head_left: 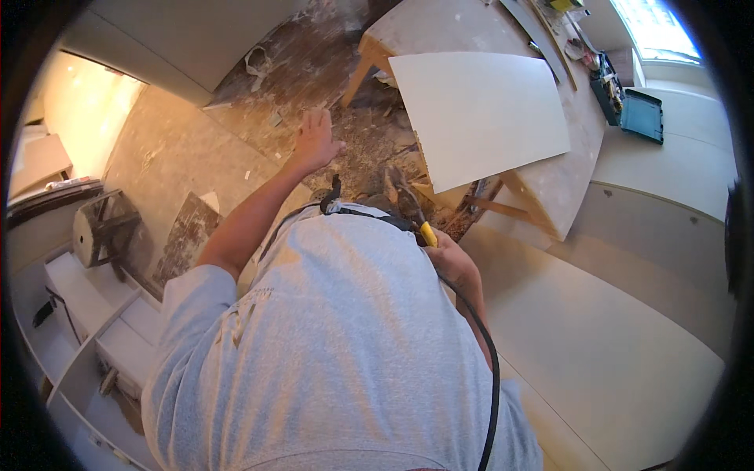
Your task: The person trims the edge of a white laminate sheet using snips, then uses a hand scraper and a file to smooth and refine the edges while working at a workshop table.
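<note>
My left hand (pixel 314 140) is held out over the debris-strewn floor (pixel 349 153), empty, with its fingers apart. Low at my waist, my right hand (pixel 444 250) grips a yellow-handled tool (pixel 426 231); its far end is hard to make out against the dark clutter. A black cable (pixel 491 369) runs down over my shirt on the right. Ahead of my hands lies a white board (pixel 479 110) on a dusty worktable (pixel 583 149) with wooden legs, its near edge just beyond the tool.
A green toolbox (pixel 640 114) stands open near the window at upper right. Large pale panels (pixel 597 337) lie at right. At left are white cabinet carcasses (pixel 98 302), a round stool (pixel 93 228) and a stained board (pixel 184 239). A large panel (pixel 173 39) fills the upper left.
</note>
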